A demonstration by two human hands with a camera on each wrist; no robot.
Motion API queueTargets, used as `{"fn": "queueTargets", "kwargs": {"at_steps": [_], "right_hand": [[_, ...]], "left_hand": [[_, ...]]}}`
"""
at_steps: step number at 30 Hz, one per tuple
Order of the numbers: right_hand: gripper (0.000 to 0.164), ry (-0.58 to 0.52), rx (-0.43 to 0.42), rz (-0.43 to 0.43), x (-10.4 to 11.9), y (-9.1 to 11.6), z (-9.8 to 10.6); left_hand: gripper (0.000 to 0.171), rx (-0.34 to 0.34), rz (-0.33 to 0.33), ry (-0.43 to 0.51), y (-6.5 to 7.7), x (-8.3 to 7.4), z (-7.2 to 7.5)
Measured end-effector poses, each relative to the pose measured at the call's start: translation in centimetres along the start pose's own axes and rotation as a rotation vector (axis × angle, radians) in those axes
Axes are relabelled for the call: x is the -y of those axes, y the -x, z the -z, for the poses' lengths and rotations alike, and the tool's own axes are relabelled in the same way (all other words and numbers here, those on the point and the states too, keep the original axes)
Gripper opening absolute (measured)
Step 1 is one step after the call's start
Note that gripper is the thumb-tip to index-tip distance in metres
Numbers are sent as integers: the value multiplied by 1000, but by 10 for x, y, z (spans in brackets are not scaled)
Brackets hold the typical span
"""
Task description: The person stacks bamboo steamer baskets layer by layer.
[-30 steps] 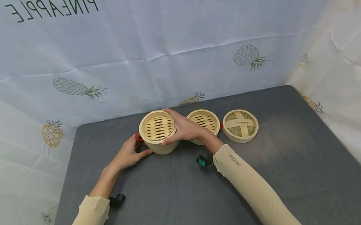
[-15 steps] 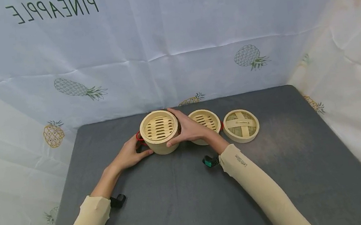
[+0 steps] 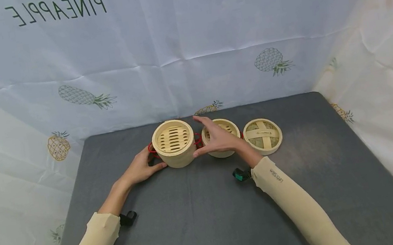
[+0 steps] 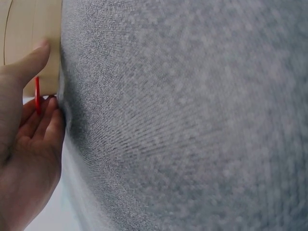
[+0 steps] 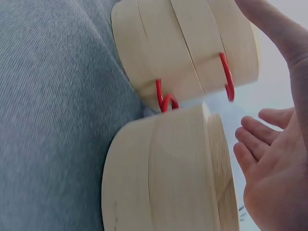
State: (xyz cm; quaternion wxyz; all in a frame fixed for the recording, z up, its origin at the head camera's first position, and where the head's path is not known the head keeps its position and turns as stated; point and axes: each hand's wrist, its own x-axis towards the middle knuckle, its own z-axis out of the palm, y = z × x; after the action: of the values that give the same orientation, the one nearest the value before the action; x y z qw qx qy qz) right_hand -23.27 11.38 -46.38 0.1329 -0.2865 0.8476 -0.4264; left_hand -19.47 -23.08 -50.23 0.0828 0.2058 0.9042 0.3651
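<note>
Two bamboo steamer baskets (image 3: 177,158) stand stacked at the back of the table, slatted floor upward, red loop handles at the sides. My left hand (image 3: 138,167) holds the lower part of the stack from the left. In the left wrist view its thumb (image 4: 34,62) lies on the basket wall, with the fingers by a red handle (image 4: 37,95). Just right of the stack, my right hand (image 3: 219,139) is spread and holds nothing, partly covering another steamer basket (image 3: 230,126). The right wrist view shows a gap between its fingers (image 5: 255,139) and the stacked baskets (image 5: 192,53).
A round woven bamboo lid (image 3: 263,135) with crossed strips lies right of the single basket, close beside it. The dark grey table (image 3: 195,223) meets a pineapple-print curtain (image 3: 176,83) at its far edge.
My right hand has let go of the upper basket and moved right, over the single basket. The stack's right red handles now show. My left hand stays in place.
</note>
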Motion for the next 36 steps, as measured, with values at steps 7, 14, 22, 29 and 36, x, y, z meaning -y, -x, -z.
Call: {"fn": "queueTargets", "kwargs": {"at_steps": [7,14,22,29,36], "right_hand": [[143,7,-39,-19,-9,14,9],[133,66,-66,-28,-18,29,21],[130,98,-72,-76,-25,41,36],[130,140,-47,-85,-37,48,42],[133,139,-43,-98,-45,54,39]], "left_hand": [[85,0,-20,20,0,4,-2],[81,3,-31,34,0,8,-5],[83,0,-34,35,-1,5,-4],[84,-3,-37,30,0,3,-3],[85,-4,-30,27,1,4,-3]]}}
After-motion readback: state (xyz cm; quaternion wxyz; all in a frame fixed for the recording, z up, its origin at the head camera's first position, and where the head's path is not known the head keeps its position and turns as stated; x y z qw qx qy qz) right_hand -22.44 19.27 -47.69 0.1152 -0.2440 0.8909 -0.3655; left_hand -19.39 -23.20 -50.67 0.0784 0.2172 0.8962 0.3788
